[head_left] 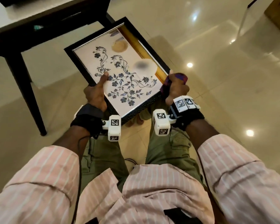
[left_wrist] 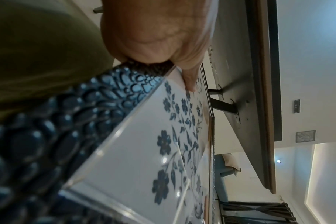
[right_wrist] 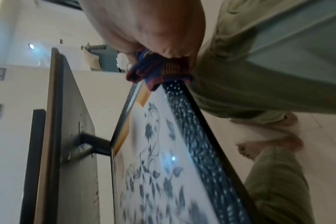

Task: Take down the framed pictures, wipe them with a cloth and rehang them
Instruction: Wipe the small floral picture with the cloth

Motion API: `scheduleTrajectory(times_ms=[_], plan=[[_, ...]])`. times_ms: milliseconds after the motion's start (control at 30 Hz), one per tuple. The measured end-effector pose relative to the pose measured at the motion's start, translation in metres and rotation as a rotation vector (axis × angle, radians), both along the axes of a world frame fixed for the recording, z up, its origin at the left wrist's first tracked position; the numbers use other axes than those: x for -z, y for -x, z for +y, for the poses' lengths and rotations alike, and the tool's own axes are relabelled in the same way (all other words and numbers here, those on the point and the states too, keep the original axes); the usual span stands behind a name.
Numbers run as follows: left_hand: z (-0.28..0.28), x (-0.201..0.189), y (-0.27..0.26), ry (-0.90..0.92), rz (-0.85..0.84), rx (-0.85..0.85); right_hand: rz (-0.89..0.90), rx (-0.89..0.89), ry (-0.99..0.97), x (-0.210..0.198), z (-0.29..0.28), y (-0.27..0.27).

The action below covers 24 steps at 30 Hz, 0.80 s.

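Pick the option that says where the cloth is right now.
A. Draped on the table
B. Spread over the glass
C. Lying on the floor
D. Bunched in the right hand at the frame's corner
D: the cloth is bunched in the right hand, against a corner of the framed picture, which the left hand holds too.

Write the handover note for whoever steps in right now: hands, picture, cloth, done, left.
Left hand: grips the picture's left edge, thumb on the glass.
Right hand: holds the cloth bunched against the picture's right corner, gripping both.
Picture: off the wall, held face up over the knees, beside the dark table, above the floor.
Done: taken down.
Left: whether the glass is wiped cannot be told; finish wiping if needed, then rehang. Other pictures are not in view.
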<state>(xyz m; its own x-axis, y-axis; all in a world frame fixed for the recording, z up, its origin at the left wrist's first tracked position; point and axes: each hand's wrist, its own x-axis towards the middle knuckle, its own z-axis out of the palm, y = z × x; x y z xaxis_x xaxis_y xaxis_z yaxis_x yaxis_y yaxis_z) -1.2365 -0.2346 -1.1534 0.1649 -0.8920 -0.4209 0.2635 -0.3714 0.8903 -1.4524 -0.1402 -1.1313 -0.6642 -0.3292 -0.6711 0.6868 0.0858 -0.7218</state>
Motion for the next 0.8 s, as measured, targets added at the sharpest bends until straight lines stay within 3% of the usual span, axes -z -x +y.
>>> scheduleTrajectory(times_ms=[167, 267, 400, 533, 700, 800], plan=[[-0.014, 0.017, 0.008, -0.044, -0.048, -0.137, 0.055, -0.063, -0.048, 0.011, -0.006, -0.016], [-0.017, 0.018, 0.006, -0.032, -0.083, -0.077, 0.065, -0.103, -0.065, 0.021, 0.003, -0.022], [-0.013, 0.015, 0.003, 0.002, -0.123, -0.070, 0.039, 0.002, -0.044, 0.015, 0.005, 0.003], [-0.011, 0.017, 0.006, -0.012, -0.113, -0.099, 0.033, -0.018, -0.003, 0.011, 0.004, -0.008], [-0.012, 0.009, 0.008, -0.013, -0.119, -0.164, -0.030, 0.114, 0.067, 0.003, -0.003, -0.004], [-0.011, 0.004, 0.016, -0.027, -0.112, -0.230, -0.015, -0.028, 0.153, 0.002, -0.003, -0.037]])
